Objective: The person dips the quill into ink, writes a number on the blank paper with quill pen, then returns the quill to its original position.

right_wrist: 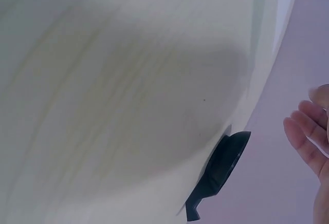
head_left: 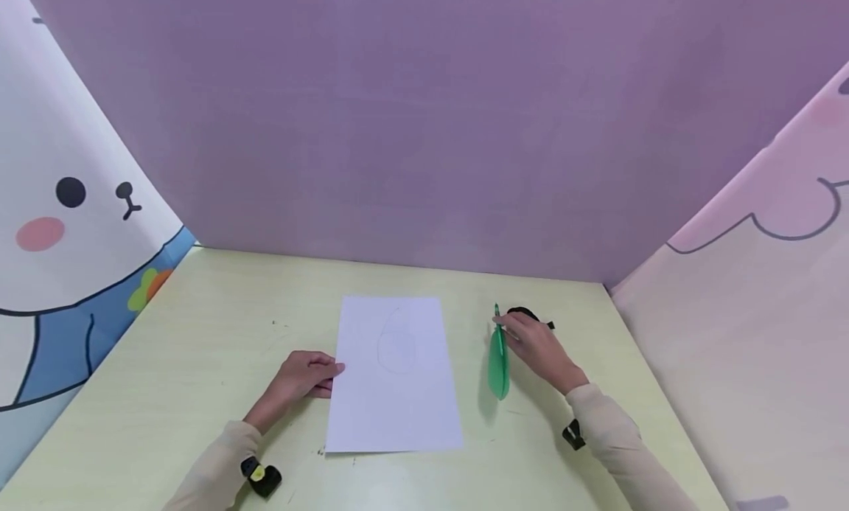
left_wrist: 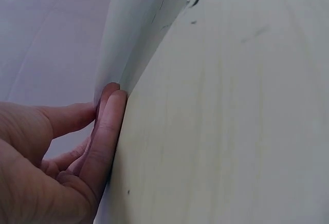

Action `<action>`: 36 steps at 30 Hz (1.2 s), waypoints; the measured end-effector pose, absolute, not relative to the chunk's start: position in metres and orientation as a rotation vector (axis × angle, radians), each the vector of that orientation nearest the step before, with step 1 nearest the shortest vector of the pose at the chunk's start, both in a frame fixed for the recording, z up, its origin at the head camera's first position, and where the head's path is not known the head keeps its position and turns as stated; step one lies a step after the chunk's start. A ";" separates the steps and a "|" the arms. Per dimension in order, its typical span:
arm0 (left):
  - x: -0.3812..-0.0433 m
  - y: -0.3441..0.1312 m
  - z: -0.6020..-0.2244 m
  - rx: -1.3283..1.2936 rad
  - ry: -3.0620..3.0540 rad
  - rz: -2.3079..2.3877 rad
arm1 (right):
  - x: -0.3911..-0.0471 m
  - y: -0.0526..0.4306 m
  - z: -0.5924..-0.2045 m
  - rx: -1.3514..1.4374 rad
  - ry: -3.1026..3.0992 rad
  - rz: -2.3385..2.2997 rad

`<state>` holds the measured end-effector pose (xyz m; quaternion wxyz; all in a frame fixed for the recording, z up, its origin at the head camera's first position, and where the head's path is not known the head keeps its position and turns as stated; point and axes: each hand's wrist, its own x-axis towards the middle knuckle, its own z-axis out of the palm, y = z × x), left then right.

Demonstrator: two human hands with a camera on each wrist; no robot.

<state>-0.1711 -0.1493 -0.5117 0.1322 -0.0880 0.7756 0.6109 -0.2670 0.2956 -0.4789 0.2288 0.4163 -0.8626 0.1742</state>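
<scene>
A white sheet of paper (head_left: 398, 415) with a faint drop-shaped outline on it lies on the table. My left hand (head_left: 304, 374) pinches its left edge, thumb on top and fingers beneath. In the left wrist view the sheet (left_wrist: 121, 34) stands slightly raised off the tabletop there. To the right of the paper, my right hand (head_left: 539, 349) pinches a green leaf-shaped pen (head_left: 499, 367) near its tip, with the broad leaf end toward me. The right wrist view has only the fingers of this hand (right_wrist: 313, 136) at its edge; the pen is out of that frame.
Just behind the right hand sits a black, shallow dish-like piece with a short tab (right_wrist: 223, 162), partly hidden in the head view. The pale wooden table (head_left: 232, 304) has small dark marks. A purple panel (head_left: 424, 127) rises at its back, and printed panels flank both sides.
</scene>
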 end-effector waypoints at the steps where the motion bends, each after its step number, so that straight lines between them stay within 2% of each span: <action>1: -0.171 -0.149 -0.511 -0.254 2.254 1.770 | -0.267 0.296 -0.479 1.145 -2.375 0.474; 36: -0.176 -0.150 -0.512 -0.260 2.247 1.756 | -0.261 0.339 -0.486 1.055 -2.420 0.253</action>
